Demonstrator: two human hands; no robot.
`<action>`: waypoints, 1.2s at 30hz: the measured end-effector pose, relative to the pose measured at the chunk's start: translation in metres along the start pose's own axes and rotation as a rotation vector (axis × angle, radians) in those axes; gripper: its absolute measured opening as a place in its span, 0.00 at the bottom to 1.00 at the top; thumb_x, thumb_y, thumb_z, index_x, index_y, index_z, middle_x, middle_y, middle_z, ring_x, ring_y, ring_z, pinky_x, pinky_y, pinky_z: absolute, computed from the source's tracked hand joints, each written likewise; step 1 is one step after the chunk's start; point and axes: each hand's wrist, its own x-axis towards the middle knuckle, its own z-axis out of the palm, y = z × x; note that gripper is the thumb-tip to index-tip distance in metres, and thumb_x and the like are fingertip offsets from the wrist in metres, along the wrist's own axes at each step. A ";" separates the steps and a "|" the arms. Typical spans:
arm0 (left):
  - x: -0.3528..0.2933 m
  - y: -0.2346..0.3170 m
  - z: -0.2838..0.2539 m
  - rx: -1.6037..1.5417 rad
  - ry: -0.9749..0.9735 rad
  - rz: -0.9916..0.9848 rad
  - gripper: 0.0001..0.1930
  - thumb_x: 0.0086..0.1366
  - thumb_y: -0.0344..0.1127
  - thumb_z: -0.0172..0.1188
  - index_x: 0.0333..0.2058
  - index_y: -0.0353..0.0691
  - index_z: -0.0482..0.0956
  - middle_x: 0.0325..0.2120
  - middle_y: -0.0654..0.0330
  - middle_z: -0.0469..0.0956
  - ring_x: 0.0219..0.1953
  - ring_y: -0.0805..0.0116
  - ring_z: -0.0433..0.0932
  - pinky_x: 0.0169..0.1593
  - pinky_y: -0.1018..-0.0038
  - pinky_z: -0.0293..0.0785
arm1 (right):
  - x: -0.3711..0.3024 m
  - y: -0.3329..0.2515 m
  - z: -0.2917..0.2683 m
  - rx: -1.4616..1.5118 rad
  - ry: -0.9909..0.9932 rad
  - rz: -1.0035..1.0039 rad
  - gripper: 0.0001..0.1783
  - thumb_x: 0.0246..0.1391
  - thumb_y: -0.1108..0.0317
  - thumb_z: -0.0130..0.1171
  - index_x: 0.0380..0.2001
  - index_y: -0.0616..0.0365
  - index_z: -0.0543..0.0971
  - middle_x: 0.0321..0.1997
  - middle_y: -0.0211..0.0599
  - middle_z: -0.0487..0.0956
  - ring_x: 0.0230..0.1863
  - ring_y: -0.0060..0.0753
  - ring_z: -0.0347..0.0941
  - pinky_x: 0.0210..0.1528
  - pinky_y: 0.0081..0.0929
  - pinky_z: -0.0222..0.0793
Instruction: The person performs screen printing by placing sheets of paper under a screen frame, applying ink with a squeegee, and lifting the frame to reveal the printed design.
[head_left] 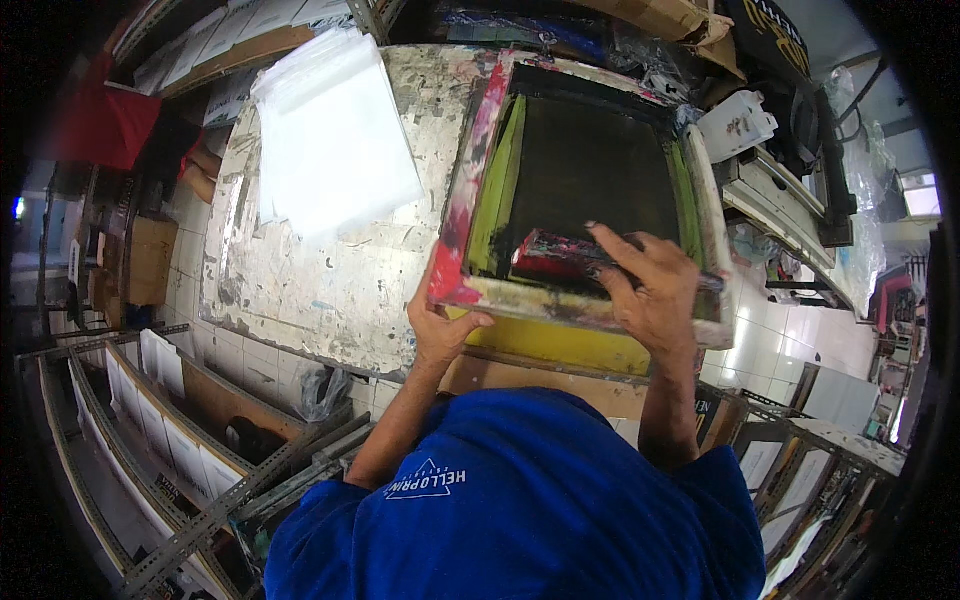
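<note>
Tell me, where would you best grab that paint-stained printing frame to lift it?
Probably by the near wooden rail of the frame, from the person's side: it overhangs the table edge. The left hand already grips its near-left corner; the right hand rests on the squeegee.

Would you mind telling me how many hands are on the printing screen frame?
2: the left hand grips the frame's near-left corner; the right hand holds the squeegee inside it.

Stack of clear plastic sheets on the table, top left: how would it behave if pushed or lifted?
The stack of plastic sheets looks thin and glossy, so the sheets would probably slide over each other when pushed. Its edges are already fanned unevenly, which suggests it shifts easily. Lifted by one edge, it would likely droop rather than stay flat.
</note>
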 end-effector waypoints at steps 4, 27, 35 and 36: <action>-0.008 -0.058 -0.027 0.314 -0.010 0.200 0.55 0.37 0.38 0.85 0.66 0.32 0.67 0.63 0.46 0.70 0.61 0.53 0.71 0.65 0.61 0.67 | -0.033 0.039 0.076 0.172 -0.064 0.027 0.32 0.38 0.70 0.74 0.53 0.44 0.85 0.31 0.48 0.80 0.32 0.49 0.77 0.38 0.40 0.73; -0.012 -0.067 -0.045 0.965 -0.039 0.314 0.49 0.44 0.58 0.77 0.63 0.39 0.74 0.70 0.40 0.58 0.66 0.41 0.59 0.67 0.52 0.56 | 0.166 0.207 0.177 -0.289 0.084 -0.084 0.46 0.29 0.71 0.60 0.62 0.41 0.77 0.50 0.41 0.75 0.54 0.45 0.68 0.58 0.51 0.53; -0.012 -0.066 -0.045 0.907 -0.045 0.344 0.48 0.48 0.57 0.75 0.64 0.37 0.72 0.70 0.39 0.58 0.66 0.40 0.61 0.68 0.50 0.54 | 0.244 0.252 0.169 -0.213 0.050 -0.120 0.36 0.40 0.74 0.68 0.58 0.45 0.81 0.55 0.50 0.82 0.56 0.52 0.77 0.57 0.43 0.70; -0.013 -0.066 -0.045 0.900 -0.038 0.344 0.48 0.48 0.57 0.75 0.64 0.37 0.72 0.70 0.39 0.58 0.66 0.40 0.61 0.67 0.51 0.54 | 0.248 0.248 0.168 -0.183 0.043 -0.122 0.35 0.41 0.75 0.68 0.57 0.46 0.81 0.54 0.49 0.82 0.55 0.51 0.78 0.57 0.41 0.71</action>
